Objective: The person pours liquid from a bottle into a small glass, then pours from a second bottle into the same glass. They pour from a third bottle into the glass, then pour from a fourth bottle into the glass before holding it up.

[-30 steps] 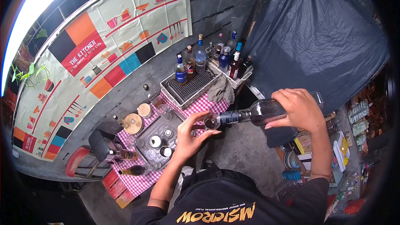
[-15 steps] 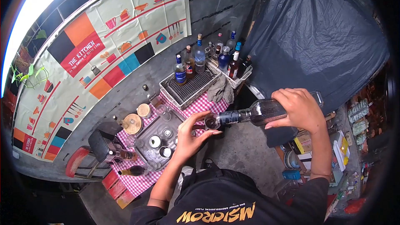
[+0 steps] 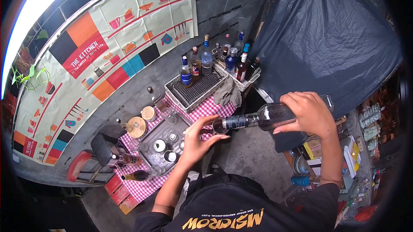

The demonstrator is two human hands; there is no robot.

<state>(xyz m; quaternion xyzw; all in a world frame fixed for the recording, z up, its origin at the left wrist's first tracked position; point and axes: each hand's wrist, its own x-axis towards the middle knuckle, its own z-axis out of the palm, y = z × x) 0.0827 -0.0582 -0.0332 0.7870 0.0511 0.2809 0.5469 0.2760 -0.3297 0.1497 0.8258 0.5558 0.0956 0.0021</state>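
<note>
My right hand [image 3: 303,112] is wrapped around the body of a clear glass bottle [image 3: 275,116], which lies nearly level with dark liquid inside and a dark label on its neck. The bottle's mouth points left, right at the rim of a small round jigger [image 3: 218,125]. My left hand [image 3: 200,139] pinches that jigger between thumb and fingers, and its opening looks dark inside. Below and left of this hand, a grey tray [image 3: 150,139] carries small cups and glasses, among them a white-rimmed cup [image 3: 159,146].
A red-checked cloth [image 3: 202,113] covers the table. A wire-mesh rack [image 3: 191,92] and a white basket [image 3: 249,83] hold several bottles, with a grey rag [image 3: 226,93] beside them. A dark bottle [image 3: 137,175] lies near the front edge. Shelves with boxes [image 3: 314,148] stand at right.
The jigger and the bottle's mouth have shifted slightly to the right and the jigger's opening looks darker. Both hands keep nearly the same pose.
</note>
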